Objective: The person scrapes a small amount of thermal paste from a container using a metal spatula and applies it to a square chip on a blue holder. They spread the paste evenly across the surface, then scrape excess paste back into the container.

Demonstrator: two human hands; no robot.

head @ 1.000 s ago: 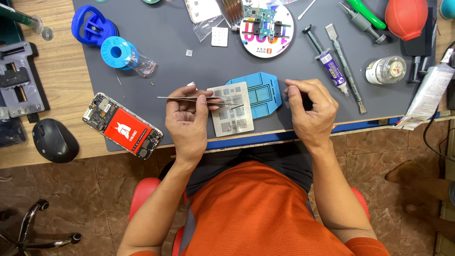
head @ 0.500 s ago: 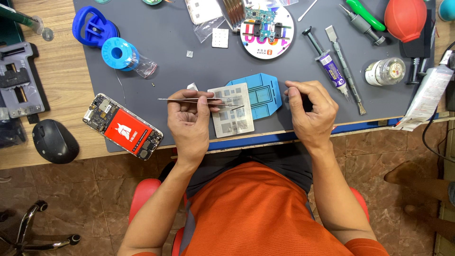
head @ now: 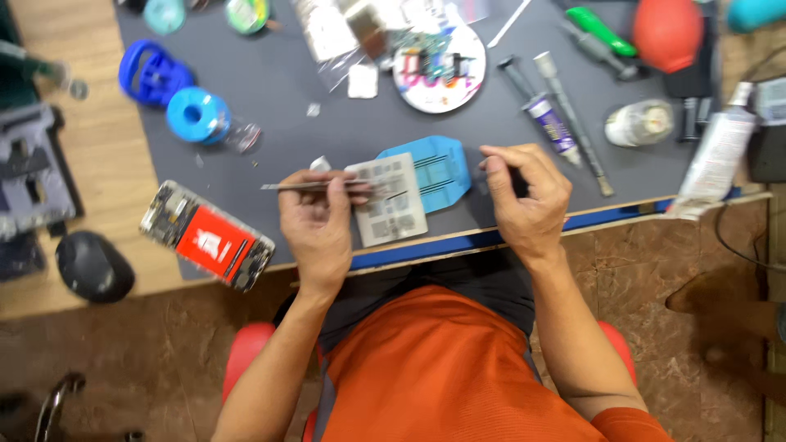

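My left hand (head: 315, 225) pinches tweezers (head: 307, 186) over the stencil plate (head: 391, 200) just beside it; my right hand (head: 528, 196) is closed, contents hidden; work looks mid-way.

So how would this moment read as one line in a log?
left hand: holds tweezers | right hand: pinches small dark tool | between: stencil plate on blue holder | surface: grey mat

On a dark grey work mat (head: 286, 90), a pale perforated metal stencil plate (head: 391, 200) lies partly over a blue plastic holder (head: 438, 168). The left hand (head: 318, 225) rests on the plate's left edge, holding slim steel tweezers (head: 307, 186). The right hand (head: 528, 196) sits right of the holder. An opened phone with a red battery (head: 206, 236) lies far left.
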